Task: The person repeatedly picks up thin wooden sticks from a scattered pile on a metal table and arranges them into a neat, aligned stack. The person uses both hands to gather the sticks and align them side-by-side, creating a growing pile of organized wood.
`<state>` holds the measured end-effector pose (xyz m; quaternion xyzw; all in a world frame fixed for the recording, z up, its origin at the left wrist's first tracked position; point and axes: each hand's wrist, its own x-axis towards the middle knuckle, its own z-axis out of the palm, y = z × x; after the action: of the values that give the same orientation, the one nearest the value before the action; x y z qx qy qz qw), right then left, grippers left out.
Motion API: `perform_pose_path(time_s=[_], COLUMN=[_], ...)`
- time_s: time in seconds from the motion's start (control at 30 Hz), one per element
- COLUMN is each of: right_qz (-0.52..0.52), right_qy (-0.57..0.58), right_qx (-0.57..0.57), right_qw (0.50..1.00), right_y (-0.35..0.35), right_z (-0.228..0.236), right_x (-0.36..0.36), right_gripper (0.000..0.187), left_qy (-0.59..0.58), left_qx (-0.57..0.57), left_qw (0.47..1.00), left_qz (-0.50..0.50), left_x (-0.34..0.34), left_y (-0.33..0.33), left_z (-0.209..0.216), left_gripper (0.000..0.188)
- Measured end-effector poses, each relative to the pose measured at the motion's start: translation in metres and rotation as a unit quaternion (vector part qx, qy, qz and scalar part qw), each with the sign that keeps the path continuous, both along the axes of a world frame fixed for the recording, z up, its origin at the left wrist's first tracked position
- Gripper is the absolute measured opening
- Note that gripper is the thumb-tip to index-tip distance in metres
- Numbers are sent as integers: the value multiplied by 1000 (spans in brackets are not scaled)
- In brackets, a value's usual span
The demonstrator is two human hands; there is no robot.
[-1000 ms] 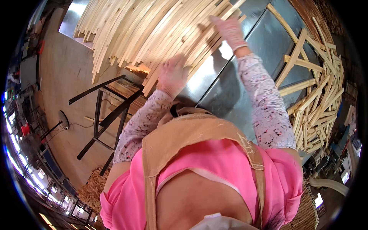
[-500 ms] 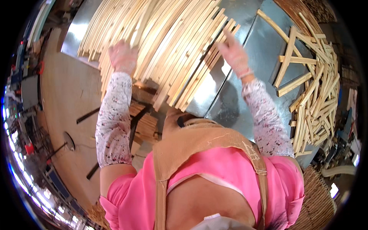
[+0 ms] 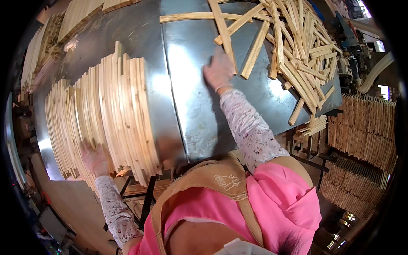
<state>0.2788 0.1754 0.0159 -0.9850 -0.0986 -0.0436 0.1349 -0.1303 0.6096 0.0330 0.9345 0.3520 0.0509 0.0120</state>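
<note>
My left hand (image 3: pixel 94 159), in a pale glove, rests with its fingers apart on the near ends of a row of light wooden strips (image 3: pixel 127 110). The strips lie side by side on a metal table (image 3: pixel 191 102), their ends uneven. Farther right, my gloved right hand (image 3: pixel 219 70) reaches forward with thumb and fingers apart. It is right beside the near end of a loose wooden strip (image 3: pixel 222 29); whether it touches the strip I cannot tell. No strip shows in its grasp.
A jumbled heap of wooden strips (image 3: pixel 297 55) covers the table's far right. One strip (image 3: pixel 191 17) lies crosswise at the back. Stacked wood (image 3: pixel 361 127) stands beyond the right edge, and more strips (image 3: pixel 78 19) are at the far left. A seam (image 3: pixel 172 85) crosses the tabletop.
My view has swung right, toward the loose heap. My right hand has left the right edge of the row and now reaches the loose strips. My left hand stays at the row.
</note>
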Motion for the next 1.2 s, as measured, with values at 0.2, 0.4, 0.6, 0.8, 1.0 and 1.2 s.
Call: perform_pose_path(time_s=[0.2,0.4,0.6,0.8,1.0,1.2], right_qz=[12,405,274,449,428,420], right_qy=[52,-18,-134,-29,-50,-16], right_qx=[0,-19,-124,-109,-55,-127], right_qw=[999,914,944,886,901,899], right_y=[-126,-213,-195,-92,-21,-24], right_z=[-35,37,-21,5,-14,-20], right_x=[64,117,297,356,345,323], right_gripper=[66,64,67,19,41,46], left_qy=[-95,6,203,104,-94,-271], left_qx=[-117,97,-222,-352,-357,-488], left_qw=[967,907,951,911,905,802], left_qz=[-205,-409,-74,190,211,211], left_x=[205,364,339,286,243,202], left_y=[-167,-259,-301,-334,-345,-373], left_z=[-26,73,51,51,16,-13], left_gripper=[69,73,72,85,72,46])
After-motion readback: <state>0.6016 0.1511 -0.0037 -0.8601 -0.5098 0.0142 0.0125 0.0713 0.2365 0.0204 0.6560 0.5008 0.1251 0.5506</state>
